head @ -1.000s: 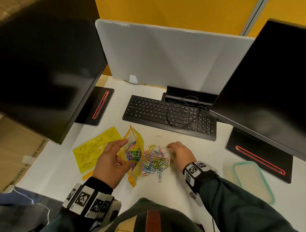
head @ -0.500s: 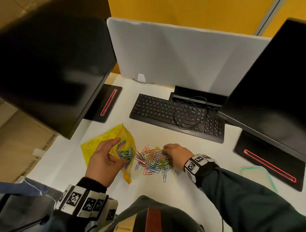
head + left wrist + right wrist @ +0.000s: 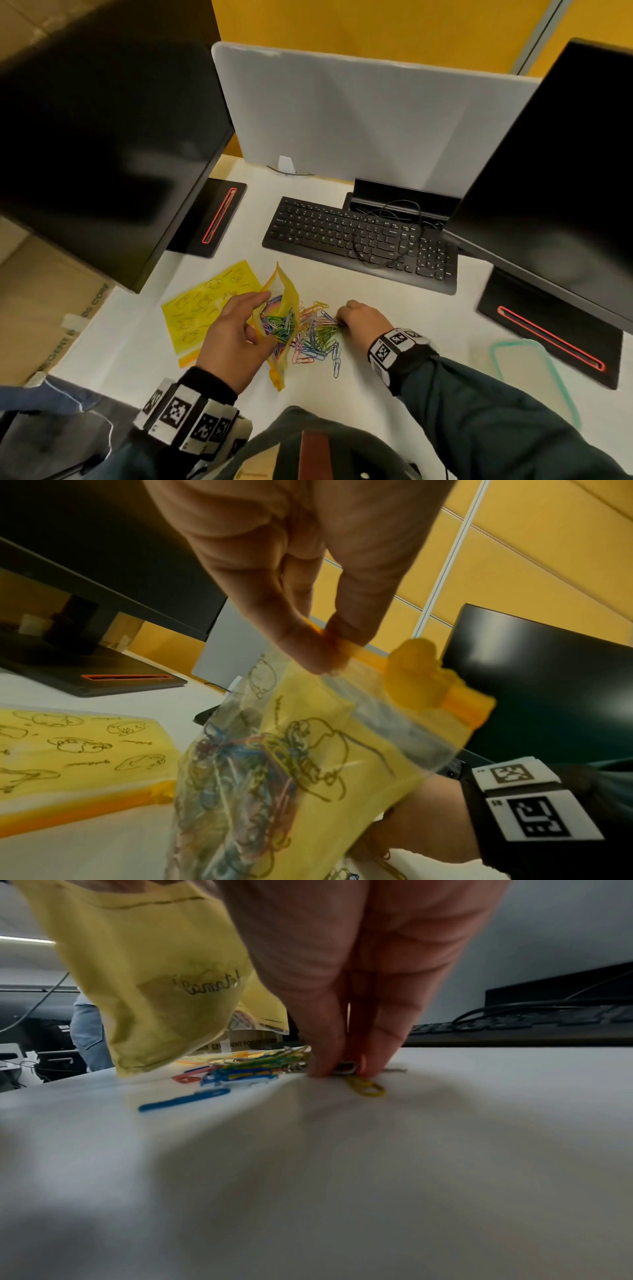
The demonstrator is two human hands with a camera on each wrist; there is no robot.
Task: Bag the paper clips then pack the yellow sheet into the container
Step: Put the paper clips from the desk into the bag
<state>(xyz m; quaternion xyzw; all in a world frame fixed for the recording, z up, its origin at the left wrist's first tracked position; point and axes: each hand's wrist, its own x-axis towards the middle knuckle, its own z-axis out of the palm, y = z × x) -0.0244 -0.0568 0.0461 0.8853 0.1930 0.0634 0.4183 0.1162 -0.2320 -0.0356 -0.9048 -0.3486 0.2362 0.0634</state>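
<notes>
My left hand [image 3: 236, 337] pinches the orange zip rim of a yellow printed bag [image 3: 279, 308], held upright with its mouth gaping; coloured paper clips lie inside the bag [image 3: 240, 772]. A loose pile of coloured paper clips [image 3: 317, 334] lies on the white desk just right of the bag. At the pile's right edge my right hand [image 3: 359, 320] is down on the desk, its fingertips [image 3: 325, 1064] pinching a clip off the surface. The yellow sheet [image 3: 209, 305] with line drawings lies flat, left of the bag. A clear container with a teal rim [image 3: 534, 380] sits at the near right.
A black keyboard [image 3: 359, 240] with a looped cable lies behind the clips. Two dark monitors [image 3: 102, 144] stand left and right on black bases [image 3: 548, 335]. A grey divider panel [image 3: 359, 116] closes the back. A cardboard box [image 3: 41, 301] is beyond the desk's left edge.
My right hand has shifted slightly left into the clip pile and closed its fingertips on a clip. The left hand keeps the bag held up and open.
</notes>
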